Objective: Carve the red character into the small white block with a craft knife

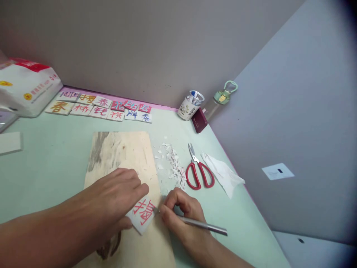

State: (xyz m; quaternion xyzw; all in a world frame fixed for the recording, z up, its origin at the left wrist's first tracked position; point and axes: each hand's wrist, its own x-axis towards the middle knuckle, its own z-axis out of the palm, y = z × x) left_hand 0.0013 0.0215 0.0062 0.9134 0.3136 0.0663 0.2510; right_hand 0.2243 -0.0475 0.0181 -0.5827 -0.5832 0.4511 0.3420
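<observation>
My left hand (pixel 122 193) is closed on the upper left side of a small pale tile (pixel 142 227) that bears a red handwritten character. The tile rests tilted over a wooden board (pixel 134 149). In my right hand (pixel 184 216) is a slim silver craft knife (pixel 206 225), pinched near its front end. Its tip meets the right side of the tile, by the red strokes. Part of the tile is hidden beneath my left fingers.
Red-handled scissors (pixel 198 171), white shavings (pixel 175 163) and a crumpled tissue (pixel 221 173) lie right of the board. Behind are lettered tiles (pixel 99 111), a can (pixel 189 108), a dark red box (pixel 199 121), a bottle (pixel 219 102) and a white package (pixel 30 89). A blank white block (pixel 10 143) lies left.
</observation>
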